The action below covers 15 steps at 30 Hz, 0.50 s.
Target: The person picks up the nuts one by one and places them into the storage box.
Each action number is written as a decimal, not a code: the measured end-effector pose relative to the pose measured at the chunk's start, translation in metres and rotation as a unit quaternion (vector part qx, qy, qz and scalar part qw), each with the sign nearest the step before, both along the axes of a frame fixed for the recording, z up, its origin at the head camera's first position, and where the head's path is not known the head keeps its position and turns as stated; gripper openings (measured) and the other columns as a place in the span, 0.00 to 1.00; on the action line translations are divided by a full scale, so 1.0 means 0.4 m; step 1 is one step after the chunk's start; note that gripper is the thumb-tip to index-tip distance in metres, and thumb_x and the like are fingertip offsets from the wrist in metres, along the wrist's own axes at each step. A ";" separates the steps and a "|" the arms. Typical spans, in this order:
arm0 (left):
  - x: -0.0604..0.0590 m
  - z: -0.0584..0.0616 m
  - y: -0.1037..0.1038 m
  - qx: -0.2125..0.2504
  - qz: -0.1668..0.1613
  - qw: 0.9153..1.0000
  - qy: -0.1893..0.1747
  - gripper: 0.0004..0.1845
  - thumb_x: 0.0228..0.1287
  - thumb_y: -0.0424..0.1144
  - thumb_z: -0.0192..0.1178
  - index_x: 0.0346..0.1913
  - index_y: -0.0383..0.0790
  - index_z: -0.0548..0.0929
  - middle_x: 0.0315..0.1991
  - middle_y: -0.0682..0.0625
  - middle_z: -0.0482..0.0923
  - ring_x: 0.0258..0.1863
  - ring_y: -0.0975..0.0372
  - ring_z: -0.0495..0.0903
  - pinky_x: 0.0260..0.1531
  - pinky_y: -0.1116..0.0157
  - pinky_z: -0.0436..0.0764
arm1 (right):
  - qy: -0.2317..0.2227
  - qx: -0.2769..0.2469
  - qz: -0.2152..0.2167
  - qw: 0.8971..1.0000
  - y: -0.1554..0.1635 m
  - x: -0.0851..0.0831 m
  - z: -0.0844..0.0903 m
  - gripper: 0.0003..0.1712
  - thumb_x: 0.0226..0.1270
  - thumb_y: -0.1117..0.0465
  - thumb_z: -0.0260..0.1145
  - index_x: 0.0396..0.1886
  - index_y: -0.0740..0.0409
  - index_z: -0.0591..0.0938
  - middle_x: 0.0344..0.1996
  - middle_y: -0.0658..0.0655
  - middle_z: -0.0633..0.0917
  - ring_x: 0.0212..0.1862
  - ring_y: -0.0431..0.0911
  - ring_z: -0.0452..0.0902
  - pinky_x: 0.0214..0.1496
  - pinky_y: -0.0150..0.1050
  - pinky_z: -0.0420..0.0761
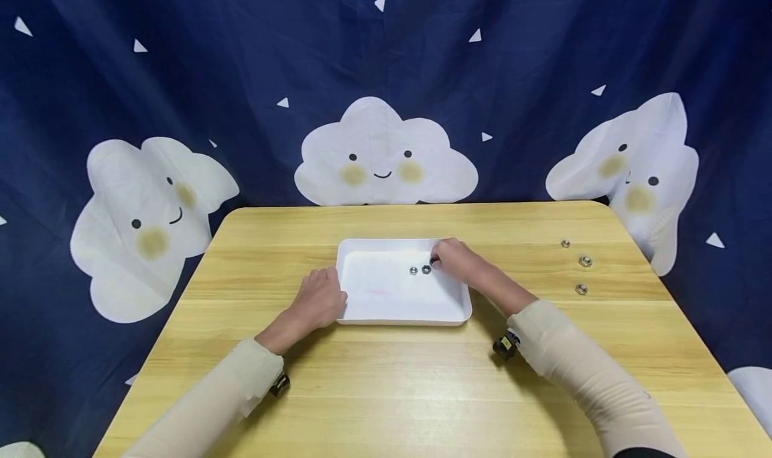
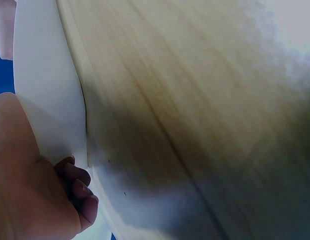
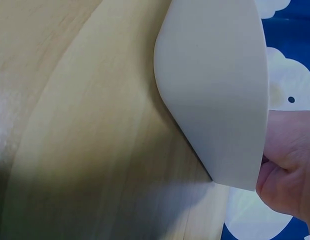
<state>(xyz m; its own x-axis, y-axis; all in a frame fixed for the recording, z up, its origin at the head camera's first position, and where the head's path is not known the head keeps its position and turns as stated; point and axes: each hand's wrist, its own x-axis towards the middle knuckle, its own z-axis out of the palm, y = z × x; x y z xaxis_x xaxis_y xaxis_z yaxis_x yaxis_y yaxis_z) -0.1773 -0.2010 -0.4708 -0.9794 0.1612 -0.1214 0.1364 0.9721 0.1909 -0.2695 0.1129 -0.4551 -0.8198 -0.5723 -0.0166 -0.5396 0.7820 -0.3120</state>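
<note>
A white tray (image 1: 386, 310) lies at the middle of the wooden table (image 1: 386, 391). Two small metal nuts (image 1: 413, 270) (image 1: 426, 269) lie inside it, toward its far right. My right hand (image 1: 455, 260) reaches over the tray's far right corner, and its fingertips pinch what looks like another small nut just beside them. My left hand (image 1: 319, 300) holds the tray's left edge with curled fingers. The left wrist view shows those fingers (image 2: 77, 187) against the tray wall (image 2: 45, 100). The right wrist view shows the tray's underside (image 3: 215, 90) and my right hand (image 3: 290, 165) behind it.
Three loose nuts (image 1: 565, 243) (image 1: 584, 261) (image 1: 581, 288) lie in a line on the table's right side. A dark blue cloth with white clouds (image 1: 386, 156) hangs behind the table. Bare wood lies in front of the tray.
</note>
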 end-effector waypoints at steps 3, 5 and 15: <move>0.001 -0.001 -0.001 -0.002 -0.003 1.000 0.001 0.14 0.71 0.42 0.49 0.42 0.31 0.70 0.35 0.43 0.69 0.39 0.50 0.68 0.42 0.56 0.68 | 0.007 0.002 0.004 1.000 0.000 0.002 0.002 0.06 0.68 0.67 0.70 0.30 0.59 0.88 0.32 0.56 0.89 0.36 0.46 0.81 0.39 0.37 0.82; 0.002 -0.002 -0.002 -0.004 -0.007 1.000 0.002 0.14 0.71 0.42 0.49 0.42 0.31 0.70 0.35 0.43 0.69 0.39 0.50 0.68 0.42 0.56 0.68 | 0.016 -0.005 0.007 1.000 0.001 0.002 0.003 0.09 0.68 0.67 0.70 0.26 0.59 0.85 0.29 0.55 0.86 0.33 0.45 0.77 0.37 0.37 0.79; 0.003 0.001 -0.001 -0.008 -0.011 1.000 0.005 0.14 0.72 0.42 0.49 0.42 0.31 0.70 0.34 0.43 0.68 0.38 0.50 0.68 0.41 0.56 0.69 | 0.045 -0.038 -0.005 0.998 0.013 0.016 0.028 0.06 0.68 0.68 0.68 0.41 0.67 0.87 0.36 0.62 0.88 0.41 0.53 0.84 0.46 0.45 0.85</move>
